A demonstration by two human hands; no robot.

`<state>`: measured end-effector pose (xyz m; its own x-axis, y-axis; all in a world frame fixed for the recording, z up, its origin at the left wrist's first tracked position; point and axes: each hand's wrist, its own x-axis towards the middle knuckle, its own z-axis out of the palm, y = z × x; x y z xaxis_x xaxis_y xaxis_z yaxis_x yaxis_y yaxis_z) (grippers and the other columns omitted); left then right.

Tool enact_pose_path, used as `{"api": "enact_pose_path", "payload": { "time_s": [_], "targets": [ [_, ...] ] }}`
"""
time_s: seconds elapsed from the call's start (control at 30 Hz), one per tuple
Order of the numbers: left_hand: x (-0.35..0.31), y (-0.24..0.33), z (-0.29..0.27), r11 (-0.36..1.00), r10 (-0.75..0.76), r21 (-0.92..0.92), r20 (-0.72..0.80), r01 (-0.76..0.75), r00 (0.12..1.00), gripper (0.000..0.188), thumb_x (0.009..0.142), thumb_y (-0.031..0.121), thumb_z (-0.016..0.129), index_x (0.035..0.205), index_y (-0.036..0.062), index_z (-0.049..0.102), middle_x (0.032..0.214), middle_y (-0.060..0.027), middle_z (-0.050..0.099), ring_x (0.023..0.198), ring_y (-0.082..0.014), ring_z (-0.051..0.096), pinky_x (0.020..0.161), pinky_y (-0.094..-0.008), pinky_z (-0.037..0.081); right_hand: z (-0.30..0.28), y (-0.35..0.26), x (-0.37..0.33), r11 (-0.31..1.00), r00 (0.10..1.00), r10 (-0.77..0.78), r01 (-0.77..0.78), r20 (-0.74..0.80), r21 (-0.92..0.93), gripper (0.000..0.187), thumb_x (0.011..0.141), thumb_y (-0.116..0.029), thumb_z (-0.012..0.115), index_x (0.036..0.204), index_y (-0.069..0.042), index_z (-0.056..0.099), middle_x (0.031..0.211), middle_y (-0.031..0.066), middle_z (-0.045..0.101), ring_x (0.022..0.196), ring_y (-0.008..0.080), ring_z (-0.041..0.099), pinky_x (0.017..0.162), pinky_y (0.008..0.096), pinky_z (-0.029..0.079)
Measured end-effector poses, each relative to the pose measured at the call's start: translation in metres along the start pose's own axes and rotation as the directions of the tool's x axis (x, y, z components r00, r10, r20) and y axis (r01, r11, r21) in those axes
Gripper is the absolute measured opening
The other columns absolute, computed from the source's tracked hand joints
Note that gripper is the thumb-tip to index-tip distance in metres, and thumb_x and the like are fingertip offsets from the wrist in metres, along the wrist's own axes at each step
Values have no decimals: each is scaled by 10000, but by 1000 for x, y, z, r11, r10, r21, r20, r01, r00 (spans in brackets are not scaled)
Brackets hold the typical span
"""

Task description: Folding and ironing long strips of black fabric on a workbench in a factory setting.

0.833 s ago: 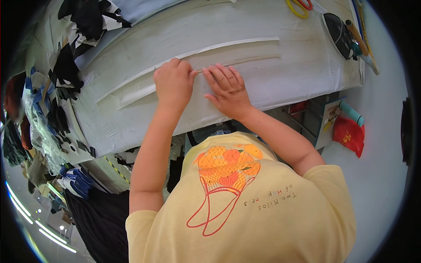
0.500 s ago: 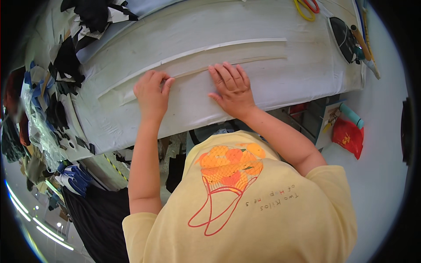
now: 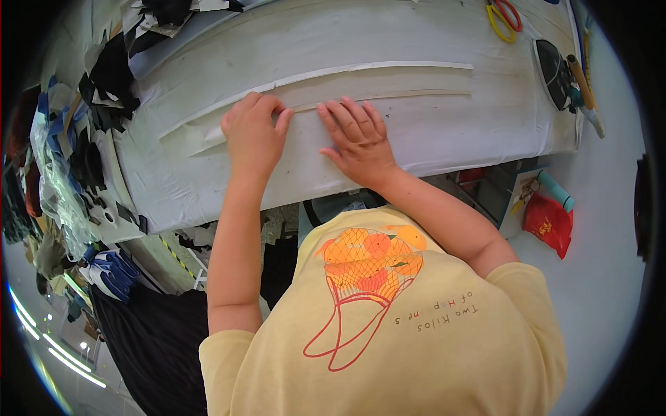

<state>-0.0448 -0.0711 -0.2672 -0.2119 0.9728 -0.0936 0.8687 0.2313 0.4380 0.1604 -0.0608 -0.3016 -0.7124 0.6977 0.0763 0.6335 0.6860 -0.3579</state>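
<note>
A long, narrow, pale strip (image 3: 388,79) lies across the white-covered table, with a whiter band along its far edge and a narrow folded band along its near edge. I cannot tell whether it is cloth or paper. At the near edge, left of the middle, my left hand (image 3: 254,135) is closed, thumb and forefinger pinching the strip; its other fingers are curled and partly hidden. Just to the right, my right hand (image 3: 358,144) lies palm down with fingers stretched out, the fingertips resting on the near edge. A small gap separates the two hands.
An iron (image 3: 553,75) stands at the table's right end, near yellow-and-red-handled scissors (image 3: 505,21). Black and white scraps (image 3: 111,80) pile up on the left beside clear plastic (image 3: 59,180). A red bag (image 3: 549,223) hangs below the right side.
My right hand has slid left along the near edge, closer to my left hand. The left hand keeps its pinch. The whole view has shifted slightly.
</note>
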Motion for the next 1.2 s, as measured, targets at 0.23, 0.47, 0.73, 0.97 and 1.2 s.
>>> {"api": "enact_pose_path", "payload": {
  "time_s": [0.23,0.47,0.73,0.97,1.2],
  "targets": [
    [-12,-20,-1,996,90,16,-35,-90,995,193,752,175,728,898,122,614,902,-22,601,914,-247,574,827,-408,393,9,-17,12,999,999,-38,38,-4,7,691,817,-430,608,1406,-126,411,1404,32,392,1325,209,342,1126,403,225],
    [-27,-75,-24,970,235,75,-72,-230,969,210,721,85,687,907,130,600,969,-36,595,927,-268,565,813,-397,429,7,-16,12,998,998,-57,57,-4,-3,662,841,-411,610,1407,-129,415,1397,39,403,1303,215,370,1106,394,263],
    [-31,-117,-60,978,166,120,33,-169,986,247,699,-9,589,918,105,602,1003,-60,615,956,-294,570,808,-402,448,7,-15,13,998,998,-61,62,15,-30,680,822,-421,625,1405,-139,419,1399,27,399,1309,195,362,1114,386,248],
    [-35,-162,-89,984,95,138,123,-112,988,214,709,-25,583,892,83,603,946,-76,621,927,-310,575,793,-405,449,4,-17,14,998,998,-60,60,31,-12,661,841,-386,619,1413,-130,409,1408,41,399,1314,216,360,1106,396,264],
    [-22,-106,-60,983,170,-70,25,-168,985,163,725,126,731,833,68,623,821,-69,615,813,-302,577,728,-404,445,6,-19,14,997,998,-60,62,37,-47,668,840,-412,603,1413,-127,409,1410,38,395,1320,215,350,1119,400,242]
  ]
}}
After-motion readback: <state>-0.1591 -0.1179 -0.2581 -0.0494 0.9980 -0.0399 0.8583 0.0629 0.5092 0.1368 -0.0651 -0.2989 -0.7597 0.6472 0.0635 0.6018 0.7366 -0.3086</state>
